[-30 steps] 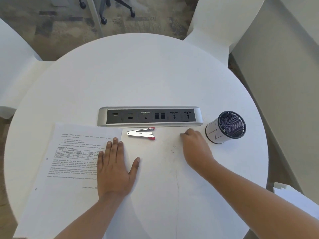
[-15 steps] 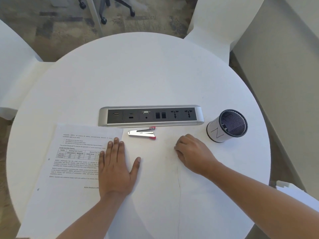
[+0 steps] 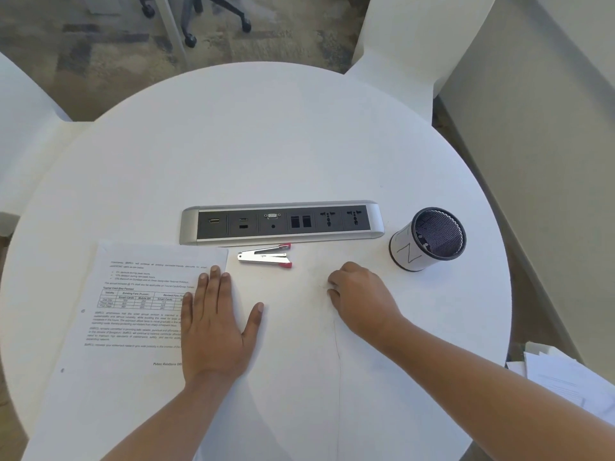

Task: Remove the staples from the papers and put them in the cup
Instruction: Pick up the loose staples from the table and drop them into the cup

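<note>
Staples are too small for me to see from here, but the papers (image 3: 139, 314) lie flat on the left part of the table (image 3: 299, 144), printed side up. I cannot tell if any staple is left in them.

The left hand (image 3: 213, 324) lies flat and fully open on the right edge of the papers, fingers together and thumb spread onto the bare table. It presses the sheets down and grips nothing.

The right hand (image 3: 362, 299) rests on the table between the papers and the cup (image 3: 427, 239). Its fingers are curled under, almost closed, with the tips touching the table surface. It looks like a pinch, perhaps on a loose staple, but whether something is between the fingers I cannot tell.

The staple remover (image 3: 266, 256), silver with red ends, lies untouched just behind the two hands, close to the socket strip (image 3: 283, 222). The cup stands upright on the right side, near the right hand but apart from it, with its mesh opening clear.

I judge that the step now is collecting a pulled staple from the table. The next move calls for a fine pinch, a lift, and a short carry to the right, so that the staple drops inside the cup and not beside it.
</note>
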### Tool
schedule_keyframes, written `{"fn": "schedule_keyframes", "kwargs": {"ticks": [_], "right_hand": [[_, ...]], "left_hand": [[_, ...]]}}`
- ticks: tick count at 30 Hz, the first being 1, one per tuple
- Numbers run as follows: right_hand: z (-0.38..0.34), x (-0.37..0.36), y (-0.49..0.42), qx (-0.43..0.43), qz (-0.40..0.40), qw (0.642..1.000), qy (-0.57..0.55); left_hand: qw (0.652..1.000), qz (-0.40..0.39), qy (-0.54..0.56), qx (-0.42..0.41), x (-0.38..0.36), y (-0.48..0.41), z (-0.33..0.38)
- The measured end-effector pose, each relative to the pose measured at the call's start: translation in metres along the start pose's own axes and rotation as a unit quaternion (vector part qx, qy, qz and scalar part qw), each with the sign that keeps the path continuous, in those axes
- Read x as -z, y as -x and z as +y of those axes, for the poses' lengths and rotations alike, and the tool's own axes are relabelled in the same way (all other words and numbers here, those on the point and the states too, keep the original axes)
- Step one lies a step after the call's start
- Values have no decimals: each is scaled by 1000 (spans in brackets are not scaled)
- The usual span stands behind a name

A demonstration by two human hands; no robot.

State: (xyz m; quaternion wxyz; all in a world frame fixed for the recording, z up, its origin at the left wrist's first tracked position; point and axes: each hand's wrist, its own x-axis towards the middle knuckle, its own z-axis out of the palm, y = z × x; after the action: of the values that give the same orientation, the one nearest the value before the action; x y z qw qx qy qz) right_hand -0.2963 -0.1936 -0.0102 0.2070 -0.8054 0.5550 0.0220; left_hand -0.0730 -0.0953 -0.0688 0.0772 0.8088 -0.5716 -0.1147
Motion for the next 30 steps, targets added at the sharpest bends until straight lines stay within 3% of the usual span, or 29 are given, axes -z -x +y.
{"fn": "schedule_keyframes", "kwargs": {"ticks": [11,13,15,18,22,25,28,30], "right_hand": [[-14,-1,-12,-29,-21,997,66],[-10,-2,-14,-43,-14,998,36],[-6,3,-14,-106,-1,992,-65],[0,20,-13,-218,24,941,-257],[5,50,-3,-292,26,788,-542],[8,77,10,-303,43,699,-646],[17,108,25,-297,68,659,-688],[27,128,32,-297,92,661,-683]], "left_hand": [[1000,6,6,-3,0,1,-1],[1000,7,6,-3,0,1,-1],[1000,10,6,-5,0,1,-1],[1000,10,9,-7,0,1,-1],[1000,3,7,-6,0,1,0],[1000,-2,2,-6,1,1,-1],[1000,2,3,-7,1,3,-3],[1000,1,5,-7,0,3,-3]]}}
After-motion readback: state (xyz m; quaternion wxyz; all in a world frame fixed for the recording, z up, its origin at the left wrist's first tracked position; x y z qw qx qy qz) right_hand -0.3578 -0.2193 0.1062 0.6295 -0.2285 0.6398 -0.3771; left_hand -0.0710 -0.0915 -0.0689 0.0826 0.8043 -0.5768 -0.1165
